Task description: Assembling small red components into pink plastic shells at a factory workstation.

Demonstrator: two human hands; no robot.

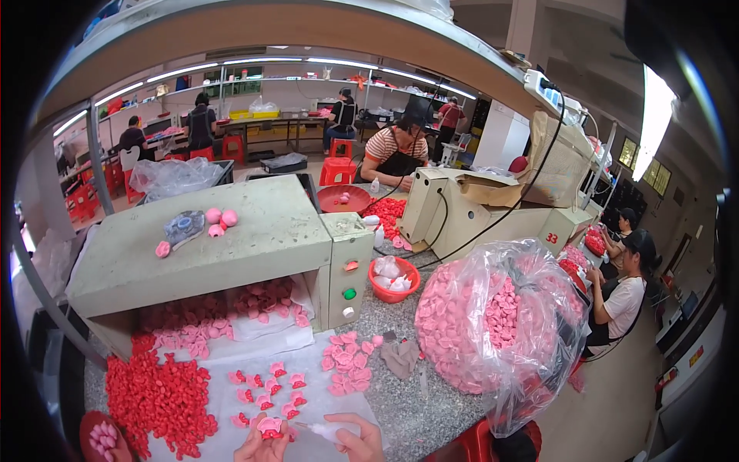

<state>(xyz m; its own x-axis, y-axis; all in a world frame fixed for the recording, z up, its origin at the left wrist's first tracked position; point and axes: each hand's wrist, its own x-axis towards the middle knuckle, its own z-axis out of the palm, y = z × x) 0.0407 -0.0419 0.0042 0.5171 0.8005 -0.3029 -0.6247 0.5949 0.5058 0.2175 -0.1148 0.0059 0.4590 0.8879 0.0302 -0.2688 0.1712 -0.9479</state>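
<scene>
At the lower edge my left hand [252, 448] pinches a small pink molded piece [269, 425] with a red part along its lower side. Just to the right, my right hand [357, 441] is closed around a small white squeeze bottle [328, 433]. Its thin nozzle points left toward the pink piece; whether they touch I cannot tell. Beyond my hands, several pink-and-red pieces [264, 401] lie in loose rows on white paper [223, 385]. A heap of small red pieces [158, 396] spreads to the left, and plain pink pieces [348, 362] are piled to the right.
A pale metal machine [215, 223] with pink pieces inside its opening stands ahead. To its right are a red bowl [416, 286] of white bottles, a grey cloth [400, 358] and a big clear bag [462, 316] of pink pieces. Co-workers [396, 146] sit at surrounding benches.
</scene>
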